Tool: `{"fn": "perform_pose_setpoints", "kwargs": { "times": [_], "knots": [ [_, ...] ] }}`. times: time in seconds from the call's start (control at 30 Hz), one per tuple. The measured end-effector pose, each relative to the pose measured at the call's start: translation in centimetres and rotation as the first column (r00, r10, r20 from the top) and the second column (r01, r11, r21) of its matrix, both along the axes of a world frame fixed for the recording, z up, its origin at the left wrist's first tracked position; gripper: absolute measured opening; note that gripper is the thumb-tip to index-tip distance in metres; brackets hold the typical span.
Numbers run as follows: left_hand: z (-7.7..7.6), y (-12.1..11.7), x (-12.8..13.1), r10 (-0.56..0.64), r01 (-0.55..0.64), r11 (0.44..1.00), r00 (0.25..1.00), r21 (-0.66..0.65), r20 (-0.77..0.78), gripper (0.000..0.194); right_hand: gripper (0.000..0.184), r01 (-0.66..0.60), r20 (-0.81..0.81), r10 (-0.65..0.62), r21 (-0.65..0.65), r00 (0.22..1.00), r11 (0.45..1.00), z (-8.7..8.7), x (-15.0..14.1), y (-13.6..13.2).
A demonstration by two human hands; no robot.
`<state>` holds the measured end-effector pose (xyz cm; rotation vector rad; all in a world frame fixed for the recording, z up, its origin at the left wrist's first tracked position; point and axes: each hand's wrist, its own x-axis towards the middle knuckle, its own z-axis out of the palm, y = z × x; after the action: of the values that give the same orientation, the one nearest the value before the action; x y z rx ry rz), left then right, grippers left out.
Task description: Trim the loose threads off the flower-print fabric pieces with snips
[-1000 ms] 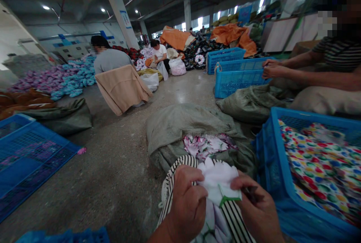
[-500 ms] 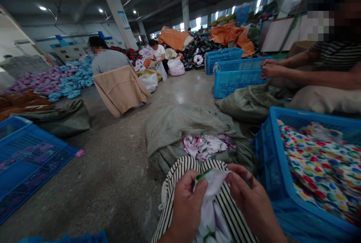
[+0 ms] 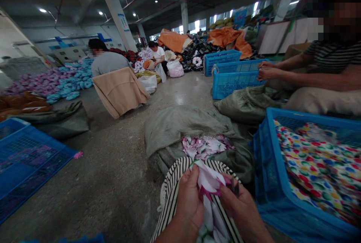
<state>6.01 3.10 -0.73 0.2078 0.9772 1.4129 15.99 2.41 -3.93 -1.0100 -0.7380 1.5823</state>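
My left hand (image 3: 189, 205) and my right hand (image 3: 239, 211) hold a white cloth piece with a pink floral print (image 3: 208, 181) up over my lap. The rest of the cloth hangs down over my black-and-white striped clothing (image 3: 172, 194). My left fingers pinch the cloth near its top. My right hand grips a small dark metal tool (image 3: 235, 188), and its fingers touch the cloth's edge. Just beyond my hands, similar floral cloth (image 3: 204, 147) lies in the mouth of a grey-green woven sack (image 3: 180, 130).
A blue plastic crate (image 3: 265, 168) full of polka-dot fabric stands to my right. Another blue crate (image 3: 28, 156) lies on the concrete floor to my left. A co-worker's hands (image 3: 265, 71) rest on a blue crate at right. Further people, sacks and fabric piles fill the hall.
The cloth has turned, so its pink floral part shows instead of the white part with the green edge. My hands have drawn closer together, and the view has shifted slightly.
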Motion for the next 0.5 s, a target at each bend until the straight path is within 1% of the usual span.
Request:
{"fn": "perform_pose_setpoints", "kwargs": {
  "times": [0.07, 0.1, 0.13, 0.17, 0.2, 0.23, 0.27, 0.3, 0.33, 0.37, 0.4, 0.43, 0.47, 0.5],
  "knots": [
    [-0.2, 0.1, 0.0, -0.078, 0.078, 0.997, 0.997, 0.003, -0.016, 0.025, 0.029, 0.038, -0.027, -0.040, -0.064, 0.999, 0.997, 0.4, -0.1, 0.2],
    [-0.4, 0.0, -0.1, -0.117, 0.118, 0.993, 0.991, 0.020, -0.071, 0.027, 0.028, 0.048, -0.057, -0.054, -0.095, 0.997, 0.994, 0.5, -0.1, 0.2],
    [-0.5, -0.2, -0.2, -0.136, 0.142, 0.989, 0.976, 0.027, -0.171, 0.028, 0.028, 0.058, -0.078, -0.066, -0.110, 0.995, 0.992, 0.6, 0.0, 0.3],
    [-0.5, -0.4, -0.4, -0.116, 0.132, 0.991, 0.942, 0.030, -0.316, 0.030, 0.028, 0.067, -0.090, -0.078, -0.119, 0.993, 0.991, 0.6, 0.1, 0.4],
    [-0.5, -0.7, -0.6, -0.062, 0.095, 0.995, 0.872, 0.043, -0.486, 0.034, 0.026, 0.079, -0.087, -0.090, -0.125, 0.992, 0.989, 0.6, 0.2, 0.4],
    [-0.5, -1.0, -0.8, -0.005, 0.066, 0.995, 0.763, 0.071, -0.646, 0.039, 0.025, 0.085, -0.069, -0.094, -0.122, 0.993, 0.989, 0.5, 0.4, 0.5],
    [-0.5, -1.3, -1.0, 0.030, 0.085, 0.990, 0.641, 0.109, -0.767, 0.044, 0.024, 0.087, -0.044, -0.092, -0.112, 0.995, 0.990, 0.3, 0.5, 0.5],
    [-0.5, -1.6, -1.1, 0.030, 0.156, 0.978, 0.544, 0.136, -0.839, 0.046, 0.024, 0.083, -0.019, -0.086, -0.098, 0.996, 0.992, 0.1, 0.6, 0.5],
    [-0.7, -1.7, -1.1, -0.008, 0.259, 0.956, 0.497, 0.139, -0.868, 0.043, 0.025, 0.069, 0.000, -0.070, -0.083, 0.998, 0.994, -0.2, 0.6, 0.6],
    [-1.0, -1.8, -1.1, -0.077, 0.360, 0.925, 0.492, 0.122, -0.867, 0.036, 0.026, 0.047, 0.008, -0.047, -0.070, 0.999, 0.996, -0.4, 0.7, 0.6],
    [-1.4, -1.7, -0.9, -0.153, 0.431, 0.897, 0.509, 0.097, -0.847, 0.028, 0.026, 0.018, 0.003, -0.018, -0.067, 1.000, 0.998, -0.7, 0.7, 0.6],
    [-2.0, -1.5, -0.8, -0.209, 0.460, 0.885, 0.541, 0.078, -0.814, 0.023, 0.027, -0.012, -0.016, 0.010, -0.073, 1.000, 0.997, -0.9, 0.7, 0.7],
    [-2.7, -1.3, -0.7, -0.240, 0.454, 0.889, 0.586, 0.068, -0.774, 0.024, 0.028, -0.034, -0.041, 0.031, -0.084, 0.999, 0.996, -1.1, 0.8, 0.8],
    [-3.5, -1.0, -0.6, -0.243, 0.435, 0.897, 0.631, 0.076, -0.737, 0.029, 0.030, -0.061, -0.060, 0.056, -0.097, 0.997, 0.993, -1.3, 0.8, 0.9]
  ]
}}
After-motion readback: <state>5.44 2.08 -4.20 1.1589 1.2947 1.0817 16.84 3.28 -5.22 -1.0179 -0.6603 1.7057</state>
